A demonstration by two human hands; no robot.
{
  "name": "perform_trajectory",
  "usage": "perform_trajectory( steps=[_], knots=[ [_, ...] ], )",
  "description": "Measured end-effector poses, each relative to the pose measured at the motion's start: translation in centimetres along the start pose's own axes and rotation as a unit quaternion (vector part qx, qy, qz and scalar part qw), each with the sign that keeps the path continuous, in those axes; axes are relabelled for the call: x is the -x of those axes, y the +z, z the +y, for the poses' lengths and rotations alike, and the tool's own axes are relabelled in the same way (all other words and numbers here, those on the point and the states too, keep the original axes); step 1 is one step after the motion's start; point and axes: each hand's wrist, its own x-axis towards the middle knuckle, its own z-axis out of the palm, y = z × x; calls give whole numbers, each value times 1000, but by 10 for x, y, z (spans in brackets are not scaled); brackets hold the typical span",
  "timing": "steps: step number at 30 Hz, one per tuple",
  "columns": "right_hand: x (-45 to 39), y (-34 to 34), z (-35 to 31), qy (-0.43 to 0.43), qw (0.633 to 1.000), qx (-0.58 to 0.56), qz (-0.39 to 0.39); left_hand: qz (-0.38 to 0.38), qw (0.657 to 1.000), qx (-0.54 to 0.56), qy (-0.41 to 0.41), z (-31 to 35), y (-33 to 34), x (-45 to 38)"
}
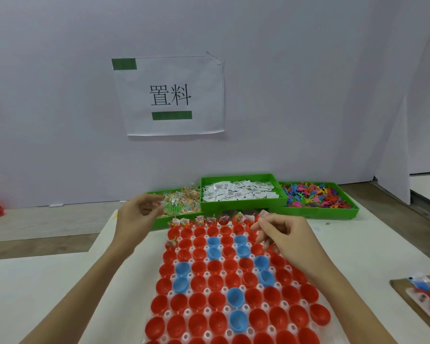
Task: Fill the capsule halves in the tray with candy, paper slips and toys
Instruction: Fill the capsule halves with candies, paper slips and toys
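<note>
White table (47,289), full tray (174,316); our right hand (283,234) pinches a candy packet (263,214), left hand (137,214) loosely curled, blurred; a hasty drop risks missing the cup

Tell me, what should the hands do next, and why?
Probably the right hand should drop the packet it pinches into a far-row cup. Only that far row holds fillings; the cups nearer the person look empty. The left hand, blurred, is by the candy bin, maybe fetching more.
</note>
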Motion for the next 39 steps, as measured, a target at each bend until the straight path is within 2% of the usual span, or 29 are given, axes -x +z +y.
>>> perform_trajectory(
  steps=[4,7,12,18,21,24,26,28,33,39],
  knots=[
    [0,2,0,-6,999,32,6,-43,996,76,15,18,-4,71],
    [1,5,-1,-38,996,77,24,-48,993,106,1,23,-4,101],
    [-11,24,-3,-61,983,166,56,-73,985,155,-12,31,-3,117],
    [-91,54,-4,-84,949,301,46,-91,979,183,20,30,-3,120],
    [-132,70,-5,-45,936,349,30,-75,980,178,37,29,-3,119],
    [-160,79,-1,64,914,400,-31,-56,982,176,36,26,-5,117],
    [-172,82,4,100,912,397,-34,-50,982,180,31,23,-7,115],
    [-179,83,11,99,920,380,-1,-51,981,184,31,22,-7,114],
    [-174,78,20,27,916,397,59,-64,981,177,35,23,-3,114],
    [-164,66,21,-11,923,382,32,-71,984,159,44,23,-1,117]
  ],
)
